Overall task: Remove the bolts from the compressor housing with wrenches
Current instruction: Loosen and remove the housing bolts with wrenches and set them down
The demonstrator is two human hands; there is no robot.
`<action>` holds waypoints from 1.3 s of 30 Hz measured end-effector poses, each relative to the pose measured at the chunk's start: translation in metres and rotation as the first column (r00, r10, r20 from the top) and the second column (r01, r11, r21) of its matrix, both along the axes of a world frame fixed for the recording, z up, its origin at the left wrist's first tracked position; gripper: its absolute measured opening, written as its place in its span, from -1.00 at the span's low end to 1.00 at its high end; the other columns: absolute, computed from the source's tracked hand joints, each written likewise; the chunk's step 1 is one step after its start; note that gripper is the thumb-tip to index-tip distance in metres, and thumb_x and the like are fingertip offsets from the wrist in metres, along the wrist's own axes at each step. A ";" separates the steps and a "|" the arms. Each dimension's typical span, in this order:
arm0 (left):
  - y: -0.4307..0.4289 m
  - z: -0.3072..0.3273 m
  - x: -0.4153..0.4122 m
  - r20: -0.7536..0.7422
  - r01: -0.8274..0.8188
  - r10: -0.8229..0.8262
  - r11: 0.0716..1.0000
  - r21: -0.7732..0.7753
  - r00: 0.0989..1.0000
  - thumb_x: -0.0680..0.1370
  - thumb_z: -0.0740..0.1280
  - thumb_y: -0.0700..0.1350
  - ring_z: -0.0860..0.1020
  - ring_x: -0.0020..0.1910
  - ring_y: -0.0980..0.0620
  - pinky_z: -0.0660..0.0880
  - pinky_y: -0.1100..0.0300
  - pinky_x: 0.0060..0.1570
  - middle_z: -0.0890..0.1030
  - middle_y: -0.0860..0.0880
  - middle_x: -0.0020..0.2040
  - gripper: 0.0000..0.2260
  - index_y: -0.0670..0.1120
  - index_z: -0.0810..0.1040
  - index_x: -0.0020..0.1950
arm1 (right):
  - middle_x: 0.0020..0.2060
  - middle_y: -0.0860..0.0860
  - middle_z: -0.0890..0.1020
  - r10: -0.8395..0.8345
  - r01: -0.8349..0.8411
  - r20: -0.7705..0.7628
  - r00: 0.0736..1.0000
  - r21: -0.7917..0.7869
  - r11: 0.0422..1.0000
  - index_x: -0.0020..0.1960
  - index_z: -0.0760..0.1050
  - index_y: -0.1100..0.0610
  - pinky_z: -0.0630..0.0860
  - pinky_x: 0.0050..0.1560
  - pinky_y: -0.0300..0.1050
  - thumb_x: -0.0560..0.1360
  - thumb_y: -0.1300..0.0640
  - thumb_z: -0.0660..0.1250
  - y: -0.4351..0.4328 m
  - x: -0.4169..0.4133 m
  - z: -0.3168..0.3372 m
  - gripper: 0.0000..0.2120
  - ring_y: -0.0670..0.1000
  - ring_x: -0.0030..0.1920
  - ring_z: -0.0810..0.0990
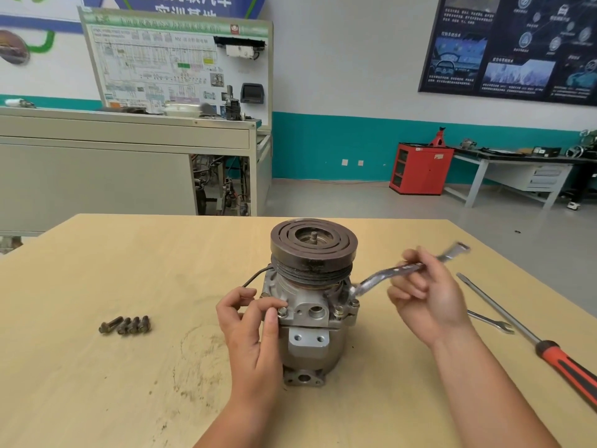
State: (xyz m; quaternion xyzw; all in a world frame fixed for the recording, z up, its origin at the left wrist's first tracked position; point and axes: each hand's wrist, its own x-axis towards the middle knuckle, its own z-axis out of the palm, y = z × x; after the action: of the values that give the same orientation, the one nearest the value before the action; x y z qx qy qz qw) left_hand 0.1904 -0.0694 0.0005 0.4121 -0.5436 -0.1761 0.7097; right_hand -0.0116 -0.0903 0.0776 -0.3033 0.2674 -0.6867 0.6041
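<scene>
Four bolts (125,325) on scuffed wood table (97,399); red cabinet (420,168) behind. L grip (250,328) pinches housing bolt (283,312), R grip (429,295) holds wrench (378,279).

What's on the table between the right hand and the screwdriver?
A second wrench lies flat on the table there, open end toward the screwdriver, other end hidden behind the right hand. Head view.

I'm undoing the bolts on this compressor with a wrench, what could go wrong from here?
1. The compressor stands upright and unclamped, wide pulley on top; the left hand only pinches a bolt, so a hard pull on the wrench could tip it.
2. The right hand holds the wrench in its fingertips; it may slip off.
3. The four loose bolts could roll away.
</scene>
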 end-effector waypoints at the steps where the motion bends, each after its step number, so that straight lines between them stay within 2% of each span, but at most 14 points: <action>1: 0.000 0.000 -0.001 0.007 0.005 -0.005 1.000 0.002 1.000 0.48 0.16 0.08 0.33 0.14 0.26 0.21 0.43 0.21 0.29 0.08 0.10 -0.81 0.08 0.53 -0.12 | -0.62 -0.09 0.33 -0.047 0.048 0.039 0.998 -0.027 0.998 -0.37 0.57 0.08 0.27 -0.59 -0.32 0.45 -0.01 0.18 0.013 -0.003 -0.002 -0.68 -0.15 -0.61 0.28; 4: -0.001 0.000 -0.003 0.041 0.005 -0.006 1.000 0.016 0.999 0.44 0.20 0.09 0.35 0.16 0.09 0.26 0.35 0.20 0.30 0.11 0.09 -0.86 0.09 0.50 -0.11 | -0.44 0.02 0.58 -0.169 0.162 -0.058 0.984 -0.107 0.981 -0.30 0.63 0.04 0.37 -0.48 -0.38 0.44 -0.07 0.14 0.061 -0.001 -0.012 -0.64 -0.06 -0.44 0.54; 8: 0.000 0.000 -0.002 0.056 0.002 -0.003 1.000 0.020 0.998 0.43 0.21 0.09 0.31 0.19 0.22 0.19 0.48 0.18 0.30 0.12 0.09 -0.86 0.10 0.48 -0.09 | -0.26 0.11 0.71 -0.321 0.276 -0.302 0.898 -0.181 0.944 -0.24 0.66 -0.10 0.39 -0.48 -0.40 0.34 -0.24 0.36 0.107 0.024 -0.019 -0.76 0.04 -0.23 0.71; 11: 0.000 -0.001 -0.001 0.063 -0.001 -0.001 1.000 0.026 0.998 0.43 0.21 0.10 0.30 0.19 0.25 0.18 0.48 0.19 0.30 0.12 0.09 -0.85 0.09 0.48 -0.09 | -0.22 0.11 0.72 -0.339 0.293 -0.380 0.861 -0.176 0.940 -0.25 0.65 -0.11 0.45 -0.46 -0.35 -0.03 -0.49 0.45 0.121 0.037 -0.020 -0.45 0.05 -0.18 0.71; 13: -0.001 -0.001 -0.001 0.064 0.003 -0.005 1.000 0.031 0.998 0.43 0.21 0.10 0.30 0.19 0.26 0.18 0.50 0.17 0.29 0.11 0.09 -0.85 0.08 0.48 -0.10 | -0.18 0.11 0.72 -0.318 0.278 -0.391 0.864 -0.156 0.948 -0.14 0.63 0.05 0.51 -0.41 -0.32 0.03 -0.43 0.48 0.124 0.040 -0.023 -0.36 0.06 -0.13 0.71; 15: -0.001 0.000 -0.002 0.066 0.007 -0.009 0.999 0.034 0.998 0.43 0.21 0.10 0.30 0.18 0.26 0.19 0.50 0.16 0.29 0.10 0.09 -0.84 0.08 0.48 -0.10 | -0.17 0.09 0.72 -0.314 0.266 -0.387 0.867 -0.172 0.948 -0.04 0.52 0.19 0.54 -0.35 -0.31 0.33 -0.12 0.41 0.123 0.036 -0.029 -0.60 0.08 -0.07 0.70; 18: -0.001 -0.001 -0.002 0.064 0.008 -0.010 0.999 0.033 0.998 0.43 0.20 0.10 0.31 0.18 0.27 0.19 0.50 0.15 0.30 0.09 0.10 -0.84 0.08 0.47 -0.09 | -0.14 0.01 0.73 -0.287 0.210 -0.483 0.827 -0.207 0.955 0.01 0.48 0.19 0.57 -0.26 -0.31 0.35 0.10 0.21 0.121 0.035 -0.033 -0.72 0.00 -0.05 0.69; 21: -0.001 -0.001 -0.003 0.066 0.018 -0.020 0.999 0.032 0.998 0.43 0.20 0.10 0.29 0.20 0.30 0.17 0.53 0.15 0.29 0.09 0.12 -0.85 0.08 0.47 -0.09 | -0.11 -0.13 0.71 -0.316 0.188 -0.628 0.711 -0.263 0.946 0.02 0.50 0.12 0.57 -0.17 -0.29 0.37 -0.01 0.19 0.119 0.036 -0.035 -0.69 -0.10 -0.02 0.68; 25: -0.001 -0.001 -0.003 0.072 0.011 -0.012 1.000 0.018 0.997 0.43 0.21 0.08 0.28 0.22 0.33 0.18 0.55 0.12 0.27 0.12 0.18 -0.87 0.10 0.48 -0.10 | -0.09 -0.25 0.69 -0.322 0.149 -0.746 0.583 -0.291 0.945 0.02 0.56 -0.03 0.57 -0.13 -0.30 0.19 -0.56 0.20 0.122 0.039 -0.029 -0.30 -0.19 -0.02 0.66; 28: -0.001 -0.002 -0.004 0.065 0.017 -0.019 0.999 0.032 0.998 0.43 0.21 0.09 0.28 0.24 0.28 0.18 0.53 0.14 0.27 0.14 0.19 -0.86 0.11 0.49 -0.09 | -0.08 -0.28 0.68 -0.347 0.145 -0.769 0.538 -0.321 0.936 0.09 0.47 -0.37 0.57 -0.11 -0.29 0.19 -0.61 0.13 0.125 0.039 -0.026 -0.41 -0.21 -0.01 0.65; 32: -0.001 -0.002 -0.005 0.046 0.009 -0.011 0.999 0.035 0.999 0.42 0.21 0.10 0.27 0.26 0.23 0.17 0.47 0.23 0.26 0.13 0.17 -0.82 0.13 0.42 0.00 | -0.09 -0.24 0.69 -0.313 0.133 -0.765 0.562 -0.290 0.948 0.01 0.53 -0.01 0.57 -0.17 -0.27 0.15 -0.61 0.17 0.120 0.039 -0.025 -0.23 -0.18 -0.06 0.67; 35: -0.001 -0.002 -0.005 0.038 0.010 -0.010 1.000 0.024 0.999 0.43 0.21 0.10 0.29 0.22 0.23 0.19 0.48 0.20 0.26 0.13 0.15 -0.84 0.12 0.40 -0.03 | -0.14 -0.03 0.72 -0.366 0.225 -0.630 0.685 -0.295 0.929 -0.10 0.57 -0.05 0.53 -0.38 -0.28 0.24 -0.35 0.29 0.109 0.040 -0.028 -0.57 -0.05 -0.25 0.70; 37: -0.001 -0.001 -0.005 0.036 0.018 -0.019 0.999 0.027 0.999 0.44 0.20 0.09 0.30 0.20 0.20 0.21 0.46 0.19 0.27 0.13 0.14 -0.87 0.11 0.41 -0.06 | -0.24 0.05 0.70 -0.416 0.261 -0.573 0.706 -0.335 0.905 -0.15 0.56 -0.14 0.44 -0.45 -0.31 0.36 -0.18 0.22 0.098 0.041 -0.029 -0.80 -0.04 -0.38 0.63; 39: -0.001 -0.001 -0.005 0.037 0.020 -0.021 0.999 0.032 0.999 0.44 0.20 0.09 0.30 0.21 0.20 0.21 0.45 0.20 0.27 0.13 0.14 -0.87 0.11 0.42 -0.07 | -0.38 0.04 0.64 -0.427 0.317 -0.459 0.779 -0.298 0.900 -0.20 0.52 -0.13 0.38 -0.48 -0.32 0.51 -0.05 0.17 0.077 0.041 -0.029 -0.81 -0.08 -0.46 0.52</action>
State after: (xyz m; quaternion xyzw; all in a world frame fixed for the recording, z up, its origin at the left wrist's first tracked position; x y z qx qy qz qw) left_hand 0.1850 -0.0702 -0.0003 0.4209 -0.5583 -0.1841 0.6909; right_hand 0.0298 -0.0133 0.0484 -0.4764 0.4012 -0.7104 0.3279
